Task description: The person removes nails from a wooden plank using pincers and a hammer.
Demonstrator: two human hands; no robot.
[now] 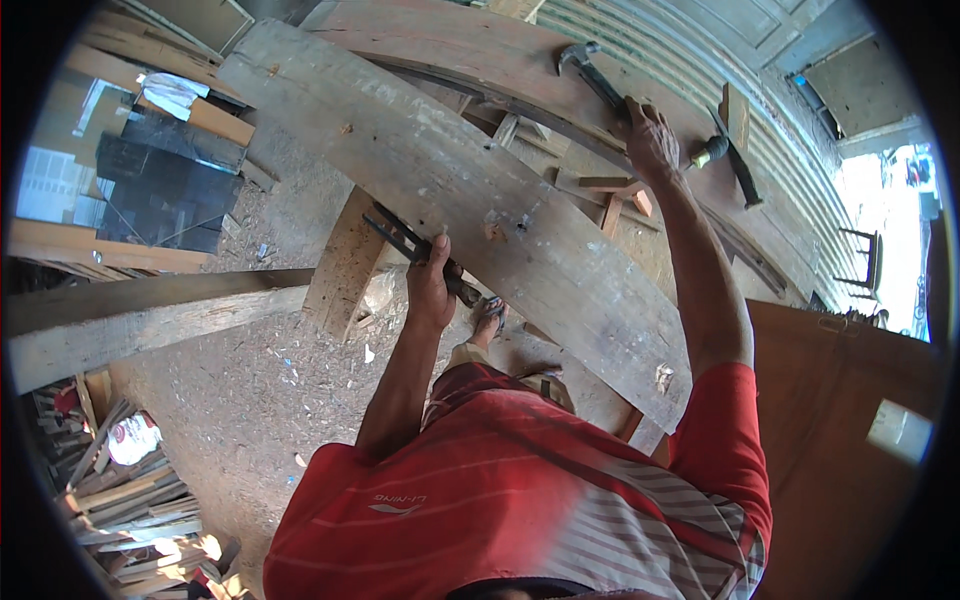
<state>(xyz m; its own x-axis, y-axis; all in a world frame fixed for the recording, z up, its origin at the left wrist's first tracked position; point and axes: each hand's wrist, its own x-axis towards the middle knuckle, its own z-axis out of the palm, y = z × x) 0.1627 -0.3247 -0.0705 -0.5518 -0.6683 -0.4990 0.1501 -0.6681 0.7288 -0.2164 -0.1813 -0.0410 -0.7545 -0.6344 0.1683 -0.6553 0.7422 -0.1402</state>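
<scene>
Gripping tools with both hands. Left hand (430, 292) closed round a dark two-pronged tool (461, 287), prongs pointing up-left, thumb lying along the top; tool sits at the near edge of a long grey plank (400, 150). Exact tool kind unclear. Right hand (652, 140) reaches across the plank, fingers wrapped around the handle end of a claw hammer (598, 84); hammer is over the far bench (470, 38), head pointing away, up-left. Whether its head touches the surface, can't tell.

Near the right hand, to its right on the same bench: second tool with long dark head (742, 172), yellowish and black handle, not touching the hand. Plank runs diagonally from upper left to lower right, with knots and pale smears. Wooden board (340, 262) stands beneath its near edge, thick beam (160, 322) to the left. Floor (230, 370) littered with chips; wood scraps (145, 510) piled lower left. Brown panel (820, 400) at right. Sandalled foot (487, 322) visible below plank. Red shirt (470, 480) on the person.
</scene>
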